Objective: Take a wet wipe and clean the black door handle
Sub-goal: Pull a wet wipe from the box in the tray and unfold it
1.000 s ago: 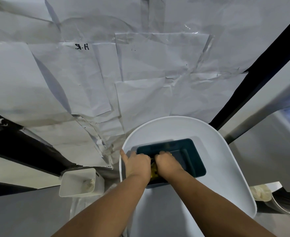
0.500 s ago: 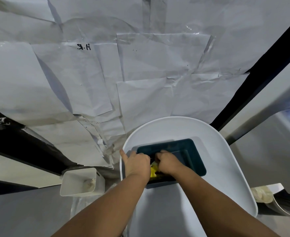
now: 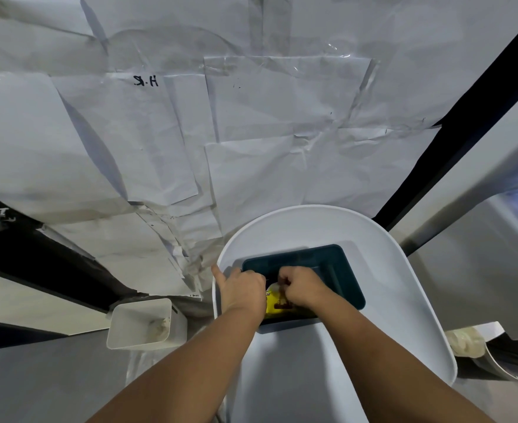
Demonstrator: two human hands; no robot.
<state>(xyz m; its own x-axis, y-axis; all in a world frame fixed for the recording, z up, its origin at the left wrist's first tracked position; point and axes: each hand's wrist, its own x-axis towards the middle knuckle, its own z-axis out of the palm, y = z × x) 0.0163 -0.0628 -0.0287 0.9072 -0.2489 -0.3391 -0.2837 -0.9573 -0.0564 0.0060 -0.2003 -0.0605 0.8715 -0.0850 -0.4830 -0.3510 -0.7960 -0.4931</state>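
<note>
While the left hand [image 3: 242,290] steadies the yellow wet-wipe pack [image 3: 277,303] lying in the dark teal tray [image 3: 341,271] on the white chair [image 3: 404,300], the right hand [image 3: 300,286] pinches at its top, where a limp, light, damp, tear-prone wipe should be drawn out slowly.

Right hand [image 3: 301,288] drawn back, uncovering more yellow wipe pack [image 3: 277,303].

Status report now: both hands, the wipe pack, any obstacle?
Left hand holds yellow wipe pack down in teal bin. Right hand pinches at pack's top; no wipe visibly out. Door handle not identifiable. Nothing blocking.
</note>
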